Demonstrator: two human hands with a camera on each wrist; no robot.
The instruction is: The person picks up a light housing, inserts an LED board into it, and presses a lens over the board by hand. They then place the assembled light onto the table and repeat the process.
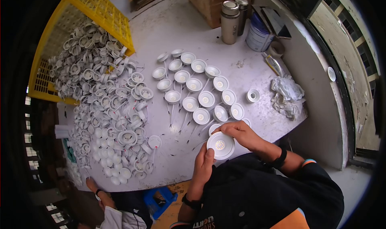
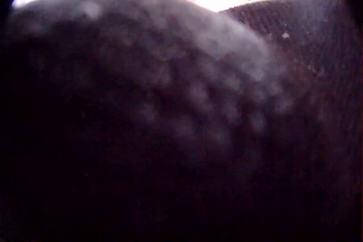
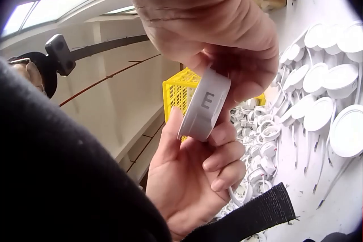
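Both hands hold one white round LED downlight [image 1: 220,145] near the table's front edge. Its face, with small yellow LEDs in the middle, is turned up toward the head view. My left hand [image 1: 203,168] grips the near left of the rim, thumb on the edge. From the far right, my right hand [image 1: 242,135] pinches the rim. In the right wrist view, the downlight's side [image 3: 207,104] carries a letter E, between the right hand [image 3: 210,20] above and the left hand [image 3: 195,182] below. Dark, blurred fabric [image 2: 170,123] fills most of the left wrist view.
Rows of wired downlights [image 1: 194,84] stand beyond the hands. A loose white ring [image 1: 253,95] lies to their right, near crumpled plastic [image 1: 287,93]. Left are heaped housings [image 1: 108,104] and a yellow crate [image 1: 102,12]. Flasks [image 1: 230,24] stand at back. Another person's hand [image 1: 92,184] is front left.
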